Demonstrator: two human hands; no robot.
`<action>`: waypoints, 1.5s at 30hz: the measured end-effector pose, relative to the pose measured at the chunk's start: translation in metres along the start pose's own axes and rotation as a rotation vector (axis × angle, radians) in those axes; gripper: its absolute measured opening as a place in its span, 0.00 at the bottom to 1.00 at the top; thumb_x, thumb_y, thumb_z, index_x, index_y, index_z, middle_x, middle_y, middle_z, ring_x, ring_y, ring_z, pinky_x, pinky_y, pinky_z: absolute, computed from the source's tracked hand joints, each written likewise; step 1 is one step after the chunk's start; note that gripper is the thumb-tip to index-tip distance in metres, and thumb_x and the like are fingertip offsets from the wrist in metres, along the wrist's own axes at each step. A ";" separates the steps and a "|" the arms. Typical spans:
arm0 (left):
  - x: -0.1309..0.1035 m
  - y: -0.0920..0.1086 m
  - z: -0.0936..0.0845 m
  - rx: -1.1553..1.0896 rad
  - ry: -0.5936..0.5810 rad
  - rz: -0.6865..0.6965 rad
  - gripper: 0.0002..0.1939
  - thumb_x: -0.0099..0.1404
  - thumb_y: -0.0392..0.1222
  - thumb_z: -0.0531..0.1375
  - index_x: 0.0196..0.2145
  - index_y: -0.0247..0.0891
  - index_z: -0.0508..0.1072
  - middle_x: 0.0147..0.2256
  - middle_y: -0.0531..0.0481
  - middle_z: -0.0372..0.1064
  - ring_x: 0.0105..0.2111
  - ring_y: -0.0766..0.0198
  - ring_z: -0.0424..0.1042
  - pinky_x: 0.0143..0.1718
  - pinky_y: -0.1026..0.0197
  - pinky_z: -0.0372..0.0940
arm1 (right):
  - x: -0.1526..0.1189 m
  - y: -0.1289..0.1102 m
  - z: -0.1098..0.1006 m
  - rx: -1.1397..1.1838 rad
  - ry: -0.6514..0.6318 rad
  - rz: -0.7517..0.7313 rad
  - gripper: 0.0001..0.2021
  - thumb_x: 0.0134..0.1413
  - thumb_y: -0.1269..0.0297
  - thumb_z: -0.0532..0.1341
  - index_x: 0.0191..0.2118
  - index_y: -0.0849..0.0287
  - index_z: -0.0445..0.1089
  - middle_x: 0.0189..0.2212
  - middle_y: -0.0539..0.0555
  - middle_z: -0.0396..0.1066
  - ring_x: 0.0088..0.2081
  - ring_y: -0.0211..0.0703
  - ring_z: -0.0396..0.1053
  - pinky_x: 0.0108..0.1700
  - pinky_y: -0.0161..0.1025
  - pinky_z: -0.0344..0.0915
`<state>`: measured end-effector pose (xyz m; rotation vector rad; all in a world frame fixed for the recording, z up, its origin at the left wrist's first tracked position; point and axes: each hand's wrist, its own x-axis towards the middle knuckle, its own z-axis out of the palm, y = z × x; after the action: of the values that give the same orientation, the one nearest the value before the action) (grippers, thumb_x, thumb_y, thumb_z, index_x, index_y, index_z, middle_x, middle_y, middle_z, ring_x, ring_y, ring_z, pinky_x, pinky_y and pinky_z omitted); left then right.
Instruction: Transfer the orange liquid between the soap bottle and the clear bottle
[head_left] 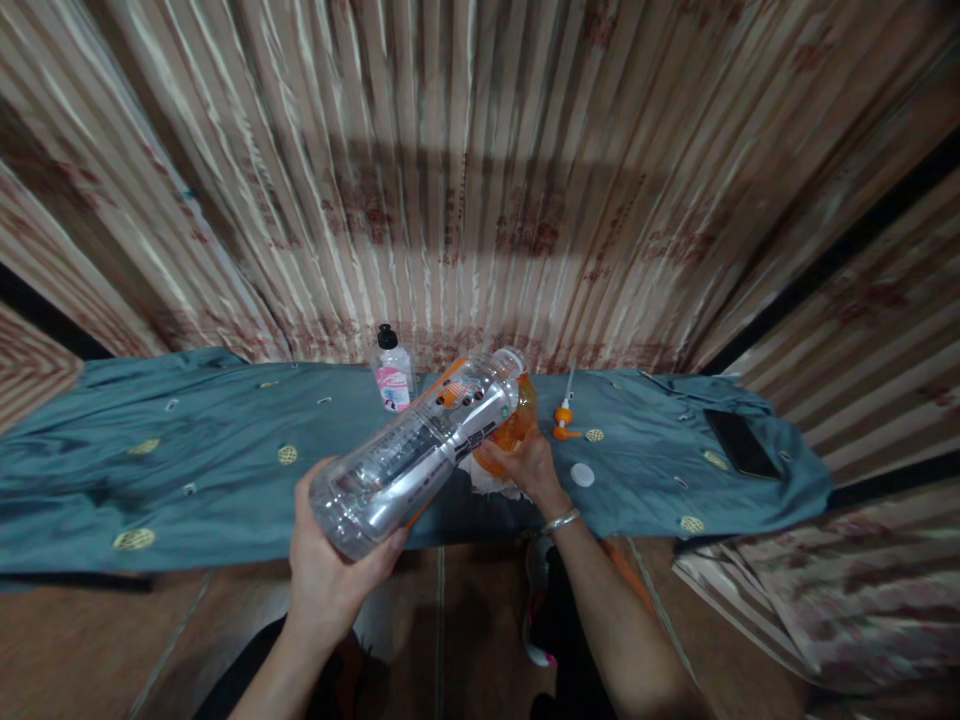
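Observation:
My left hand [334, 565] is wrapped round the base of a large clear plastic bottle [412, 455] with a silver and orange label. That bottle is tilted, its uncapped-looking mouth up at the right, over an orange bottle [517, 420]. My right hand [531, 465] grips the orange bottle, which stands partly hidden behind the clear one. Under it lies a crumpled white tissue [491, 485]. An orange pump head [564, 422] with a thin tube rests to the right, and a white round cap [582, 475] lies nearer my right wrist.
A small clear bottle [394, 375] with a black cap and pink label stands at the back of the cloth-covered bench [240, 440]. A black phone [740, 443] lies toward the right end. Striped curtains [450, 180] hang close behind the bench.

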<state>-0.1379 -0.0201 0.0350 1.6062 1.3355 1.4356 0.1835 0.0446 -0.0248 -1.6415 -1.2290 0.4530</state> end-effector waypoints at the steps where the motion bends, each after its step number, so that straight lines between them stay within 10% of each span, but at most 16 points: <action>1: 0.000 0.000 0.000 -0.006 -0.005 0.002 0.48 0.52 0.60 0.84 0.63 0.42 0.72 0.53 0.38 0.87 0.51 0.36 0.91 0.52 0.36 0.86 | 0.000 0.000 0.000 0.003 -0.001 0.002 0.38 0.48 0.44 0.83 0.61 0.58 0.78 0.53 0.67 0.93 0.54 0.73 0.92 0.59 0.66 0.89; 45: 0.001 0.004 0.001 -0.015 0.000 -0.030 0.48 0.51 0.60 0.84 0.62 0.45 0.72 0.52 0.41 0.87 0.49 0.38 0.91 0.51 0.36 0.86 | -0.001 -0.009 -0.004 0.006 -0.017 0.029 0.34 0.49 0.48 0.83 0.57 0.56 0.78 0.53 0.65 0.92 0.56 0.72 0.92 0.58 0.63 0.90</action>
<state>-0.1358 -0.0199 0.0389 1.5703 1.3404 1.4239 0.1815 0.0422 -0.0157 -1.6548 -1.2164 0.4891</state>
